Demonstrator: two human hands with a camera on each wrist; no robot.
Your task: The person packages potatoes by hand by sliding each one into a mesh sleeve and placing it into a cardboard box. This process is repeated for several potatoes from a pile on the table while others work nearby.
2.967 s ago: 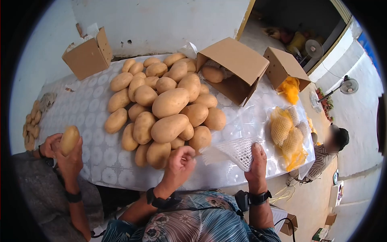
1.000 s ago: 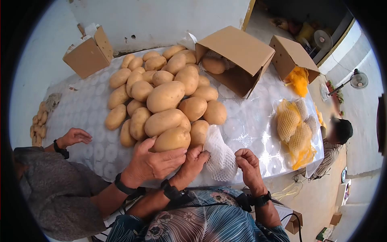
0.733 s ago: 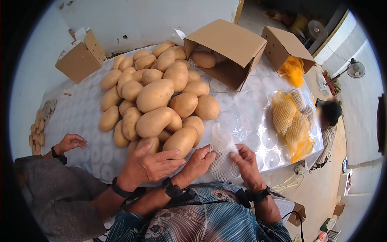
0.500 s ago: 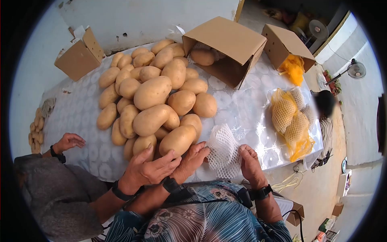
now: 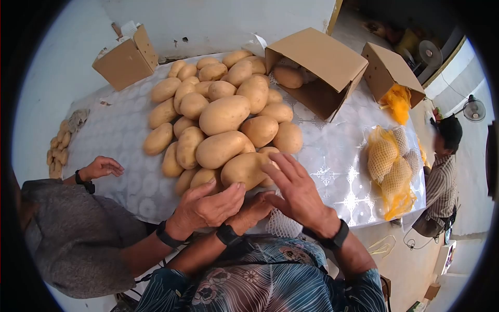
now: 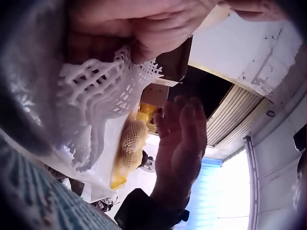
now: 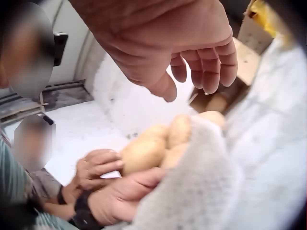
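Note:
In the head view, my left hand [image 5: 252, 212] pinches a white foam net sleeve [image 5: 283, 224] at the table's near edge. The left wrist view shows the sleeve [image 6: 103, 91] hanging from those fingers, its mesh partly spread. My right hand [image 5: 299, 192] is raised over the sleeve with fingers apart, near a large potato [image 5: 241, 171] at the front of the pile. Nothing is held in that hand [image 7: 192, 43] in the right wrist view. Another person's hand [image 5: 210, 204] is right beside the large potato, just left of my left hand.
Bare potatoes [image 5: 223, 114] are heaped mid-table. Behind them lies an open cardboard box [image 5: 317, 57] with a potato inside. A second box [image 5: 392, 73] spills yellow netting. Net-wrapped produce in yellow bags [image 5: 390, 166] sits right. The other person's second hand [image 5: 104, 167] hovers left.
The sleeve, in my right hand at first, is now in my left. My right hand has let go and moved left over it. The other person's potato has come to the pile's front.

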